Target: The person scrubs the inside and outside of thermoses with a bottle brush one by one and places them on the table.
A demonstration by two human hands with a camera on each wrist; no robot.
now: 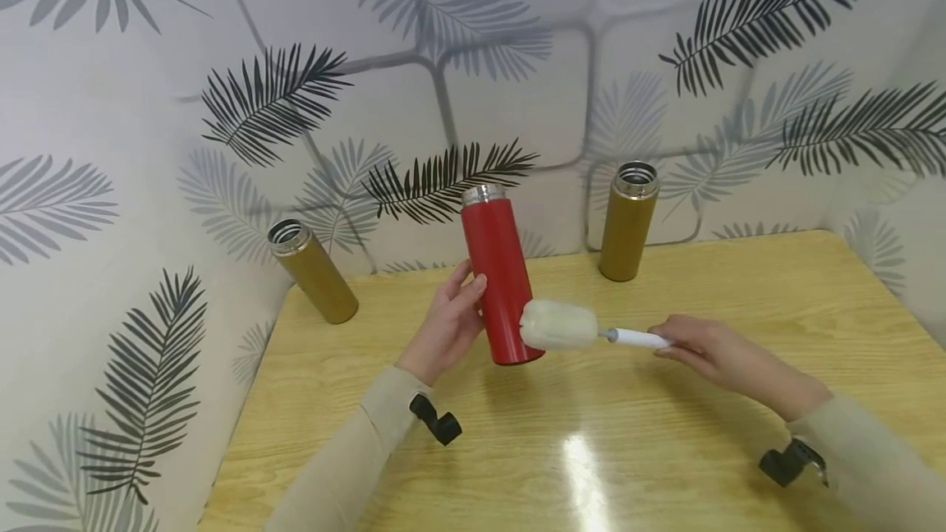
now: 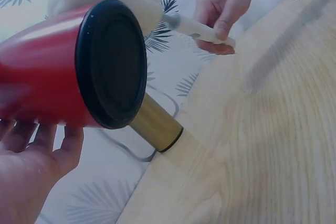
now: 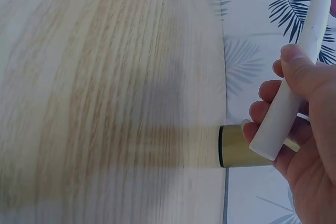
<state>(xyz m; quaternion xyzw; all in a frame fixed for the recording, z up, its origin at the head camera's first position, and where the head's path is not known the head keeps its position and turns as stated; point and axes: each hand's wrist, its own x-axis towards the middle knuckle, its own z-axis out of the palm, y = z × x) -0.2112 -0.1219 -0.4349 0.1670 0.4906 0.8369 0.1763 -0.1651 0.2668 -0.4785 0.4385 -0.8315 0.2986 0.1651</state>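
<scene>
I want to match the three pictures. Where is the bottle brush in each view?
Head: the bottle brush is at centre, its sponge head against the red bottle, its handle held by the right hand.
Left wrist: top, behind the red bottle.
Right wrist: only its white handle, at the right edge.
Shared landmark: the wooden table.

The red flask (image 1: 501, 282) has a smooth, faintly satiny painted metal body, a bright steel rim and a matt black base. The brush (image 1: 562, 325) has a soft, spongy foam head on a smooth white plastic handle. Pale wood-grain table (image 1: 665, 450), glossy enough to mirror lamplight; the two gold flasks (image 1: 626, 224) look brushed metal.
</scene>
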